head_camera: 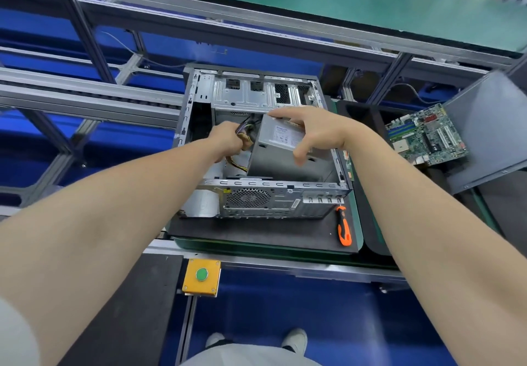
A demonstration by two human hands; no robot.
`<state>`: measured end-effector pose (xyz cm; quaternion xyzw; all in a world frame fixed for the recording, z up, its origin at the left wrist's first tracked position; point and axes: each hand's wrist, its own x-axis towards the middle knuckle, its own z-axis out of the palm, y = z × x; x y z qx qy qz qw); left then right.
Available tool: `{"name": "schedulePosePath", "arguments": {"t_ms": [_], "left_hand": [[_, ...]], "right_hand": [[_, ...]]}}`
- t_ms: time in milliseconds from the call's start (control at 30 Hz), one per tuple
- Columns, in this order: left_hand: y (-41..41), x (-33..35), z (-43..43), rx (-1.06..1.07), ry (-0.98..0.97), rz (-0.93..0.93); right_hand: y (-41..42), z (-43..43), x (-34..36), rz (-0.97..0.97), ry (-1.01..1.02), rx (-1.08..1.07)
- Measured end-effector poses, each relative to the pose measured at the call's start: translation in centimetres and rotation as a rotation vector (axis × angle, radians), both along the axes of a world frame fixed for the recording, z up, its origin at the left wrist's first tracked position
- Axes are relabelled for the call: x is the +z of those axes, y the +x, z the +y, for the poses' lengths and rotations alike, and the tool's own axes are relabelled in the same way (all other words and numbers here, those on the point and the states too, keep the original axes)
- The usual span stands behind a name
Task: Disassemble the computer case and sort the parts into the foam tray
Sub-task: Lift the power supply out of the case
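Over the case (pixel 256 197), right hand (pixel 316 129) grips the power supply (pixel 273 157), left hand (pixel 228 140) its cables (pixel 247 134).

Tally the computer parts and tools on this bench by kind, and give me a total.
Computer case: 1
Power supply: 1
Cable bundle: 1
Circuit board: 1
Grey panel: 1
Screwdriver: 1
Total: 6

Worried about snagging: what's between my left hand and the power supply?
The head view shows the wire bundle, gripped by the left hand, running to the power supply that the right hand holds.
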<state>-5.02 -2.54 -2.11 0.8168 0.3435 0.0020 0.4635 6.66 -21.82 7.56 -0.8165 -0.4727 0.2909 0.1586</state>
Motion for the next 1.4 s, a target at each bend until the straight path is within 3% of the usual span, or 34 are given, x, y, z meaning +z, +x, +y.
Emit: {"name": "schedulePosePath", "arguments": {"t_ms": [133, 267, 367, 467, 633, 833, 967, 1067, 1300, 1400], "left_hand": [[-0.3, 0.5, 0.5, 0.004, -0.334, -0.189], [-1.3, 1.3, 1.2, 0.14, -0.531, -0.271], [-2.3, 2.0, 2.2, 0.074, -0.654, -0.284], [-3.3, 2.8, 2.5, -0.013, -0.604, -0.282], [-3.6, 3.1, 2.3, 0.082, -0.579, -0.41], [-4.1, 3.2, 2.0, -0.124, -0.413, -0.468], [-4.6, 4.5, 2.1, -0.095, -0.345, -0.659], [-4.7, 5.1, 2.4, -0.077, -0.3, -0.703], [-4.3, 5.2, 1.8, -0.295, -0.035, -0.381], [-4.4, 5.0, 1.2, -0.265, -0.07, -0.31]], "right_hand": [[-0.1, 0.5, -0.8, -0.044, -0.032, -0.01], [0.4, 0.0, -1.3, -0.059, -0.051, -0.004], [0.6, -0.6, -1.4, -0.028, -0.047, -0.007], [0.5, -0.9, -1.4, -0.008, -0.047, 0.005], [0.0, -1.3, -1.3, 0.01, 0.0, -0.026], [-1.2, -1.0, -1.0, 0.004, -0.002, -0.01], [-1.7, -1.0, -1.3, -0.03, 0.001, -0.022], [-1.8, -1.2, -1.5, -0.038, 0.004, -0.042], [-2.5, -0.6, -1.1, -0.048, -0.013, -0.024], [-2.8, -0.3, -1.7, -0.072, -0.041, -0.002]]}}
